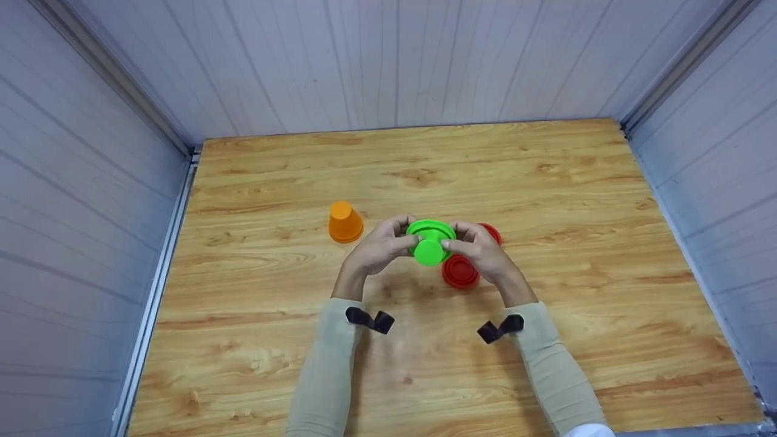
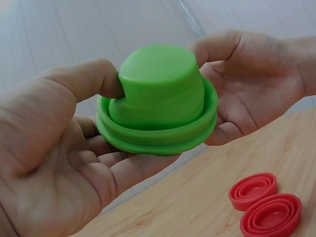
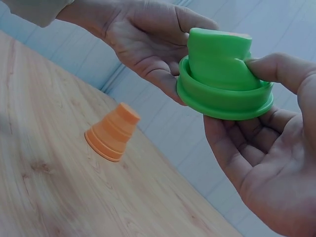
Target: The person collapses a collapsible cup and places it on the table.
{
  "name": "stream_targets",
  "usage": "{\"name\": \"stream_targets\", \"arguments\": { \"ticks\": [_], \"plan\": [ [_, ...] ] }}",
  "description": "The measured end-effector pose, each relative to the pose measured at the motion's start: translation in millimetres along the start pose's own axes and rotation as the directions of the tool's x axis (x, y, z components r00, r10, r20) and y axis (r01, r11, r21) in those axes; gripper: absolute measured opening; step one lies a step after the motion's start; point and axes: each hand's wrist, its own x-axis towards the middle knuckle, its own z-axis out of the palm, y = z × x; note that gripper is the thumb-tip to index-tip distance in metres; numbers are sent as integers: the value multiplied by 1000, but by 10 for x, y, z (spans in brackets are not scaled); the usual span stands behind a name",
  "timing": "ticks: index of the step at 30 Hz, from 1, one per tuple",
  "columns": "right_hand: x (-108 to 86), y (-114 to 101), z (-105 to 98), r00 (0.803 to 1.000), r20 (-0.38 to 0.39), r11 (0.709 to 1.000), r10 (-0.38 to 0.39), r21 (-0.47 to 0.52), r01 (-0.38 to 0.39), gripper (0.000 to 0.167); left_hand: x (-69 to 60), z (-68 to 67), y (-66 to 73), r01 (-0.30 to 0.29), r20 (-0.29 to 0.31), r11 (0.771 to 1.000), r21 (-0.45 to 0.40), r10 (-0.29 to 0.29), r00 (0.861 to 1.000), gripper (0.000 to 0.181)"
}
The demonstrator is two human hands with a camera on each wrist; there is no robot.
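Observation:
A green collapsible cup (image 1: 430,241) is held above the table between both hands, its wide rim partly folded around the narrower base, which faces up toward the head camera. My left hand (image 1: 381,246) grips one side, thumb pressing into the soft wall (image 2: 158,89) and fingers under the rim. From the other side my right hand (image 1: 484,252) pinches it the same way; its thumb dents the wall in the right wrist view (image 3: 227,59). Below the right hand lie two red collapsed cups, the nearer red cup (image 1: 460,272) and a farther red cup (image 1: 490,233) partly hidden by that hand.
An orange collapsible cup (image 1: 346,223) stands extended and upside down on the wooden table (image 1: 255,340), left of the left hand. Pale panel walls (image 1: 376,67) enclose the table at the back and both sides.

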Motion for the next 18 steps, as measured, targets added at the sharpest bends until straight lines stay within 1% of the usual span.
{"name": "stream_targets", "arguments": {
  "ticks": [5, 7, 9, 13, 18],
  "plan": [
    [5, 6, 15, 999, -53, 996, -1, -84, -3, 9, 19, 12, 8, 9, -19, 1000, 12, -8, 1000, 12],
    [3, 2, 23, 997, -79, 995, -3, -96, -5, 10, 22, 11, 11, 11, -24, 1000, 7, -11, 1000, 11],
    [-1, -5, 29, 995, -103, 996, -3, -84, -6, 10, 17, 6, 14, 7, -14, 1000, -7, -7, 1000, 9],
    [-4, -19, 38, 988, -152, 996, -9, -87, -4, 10, -5, -14, 2, -17, 31, 996, -84, 19, 999, 8],
    [6, -19, 64, 972, -231, 994, -36, -108, 11, 16, -36, -48, -34, -48, 93, 977, -208, 68, 993, 19]
  ]
}}
